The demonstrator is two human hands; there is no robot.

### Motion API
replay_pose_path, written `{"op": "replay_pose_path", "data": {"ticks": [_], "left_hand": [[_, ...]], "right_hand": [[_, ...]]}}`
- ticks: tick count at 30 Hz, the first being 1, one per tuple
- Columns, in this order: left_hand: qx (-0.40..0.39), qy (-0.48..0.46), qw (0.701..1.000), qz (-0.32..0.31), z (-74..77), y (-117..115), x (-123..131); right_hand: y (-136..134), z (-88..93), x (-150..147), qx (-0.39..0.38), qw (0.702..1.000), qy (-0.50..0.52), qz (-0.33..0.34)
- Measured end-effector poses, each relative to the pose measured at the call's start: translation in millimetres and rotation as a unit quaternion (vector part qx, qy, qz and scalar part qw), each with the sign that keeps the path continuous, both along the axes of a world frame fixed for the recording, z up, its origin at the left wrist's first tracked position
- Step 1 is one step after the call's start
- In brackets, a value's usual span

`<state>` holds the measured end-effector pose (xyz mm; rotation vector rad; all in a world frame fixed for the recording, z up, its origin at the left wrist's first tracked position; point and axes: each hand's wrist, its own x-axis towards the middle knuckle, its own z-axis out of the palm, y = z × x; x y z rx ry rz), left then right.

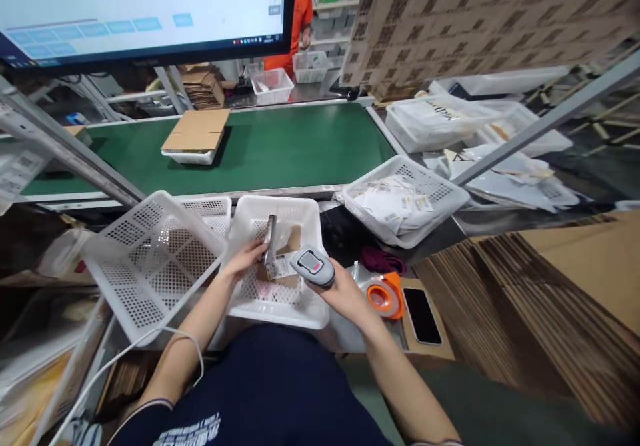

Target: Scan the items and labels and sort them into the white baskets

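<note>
My right hand [346, 291] is wrapped round a grey handheld barcode scanner [314, 266], held over the right side of a white perforated plastic basket [280, 317]. Inside that basket my left hand [249, 258] grips a slim dark, shiny packet [271, 238] by its edge, fingers closed. Under the scanner's front lies a white printed label [281, 267]. Brown cardboard and clear plastic lie around it on the basket's bottom. Parts of these contents are hidden by the scanner and my fingers.
A tilted white basket [150, 266] stands at left, another full of paper slips [395, 206] at right. Beyond runs a green conveyor [300, 143] carrying a cardboard-topped basket [196, 133]. An orange tape dispenser [393, 296], phone [423, 316] and flat cartons [520, 313] lie right. A monitor [145, 13] hangs above.
</note>
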<state>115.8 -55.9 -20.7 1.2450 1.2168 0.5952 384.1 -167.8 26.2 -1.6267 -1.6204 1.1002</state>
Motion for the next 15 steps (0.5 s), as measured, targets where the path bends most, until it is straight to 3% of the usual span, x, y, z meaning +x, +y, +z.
{"op": "replay_pose_path", "data": {"ticks": [2,4,6,9,11,15], "left_hand": [[-0.029,-0.070,0.996,0.037,7.8,-11.7,-2.0],[0.022,-0.054,0.996,0.060,16.8,-23.7,-2.1],[0.148,0.037,0.985,0.085,26.1,-34.3,-1.1],[0.323,0.175,0.923,0.118,37.9,-46.6,1.0],[0.356,0.222,0.900,0.122,43.1,-52.7,2.4],[0.360,0.259,0.889,0.115,48.1,-60.6,4.6]], "right_hand": [[-5.8,6.2,-5.9,0.011,0.997,0.069,-0.009],[-8.5,17.0,-12.7,0.021,0.994,0.103,0.003],[-8.6,29.3,-17.8,0.029,0.995,0.097,0.022],[-7.0,43.8,-22.5,0.041,0.997,0.033,0.051],[-6.2,49.7,-25.8,0.054,0.996,-0.009,0.070],[-7.4,55.3,-33.8,0.066,0.993,-0.043,0.089]]}}
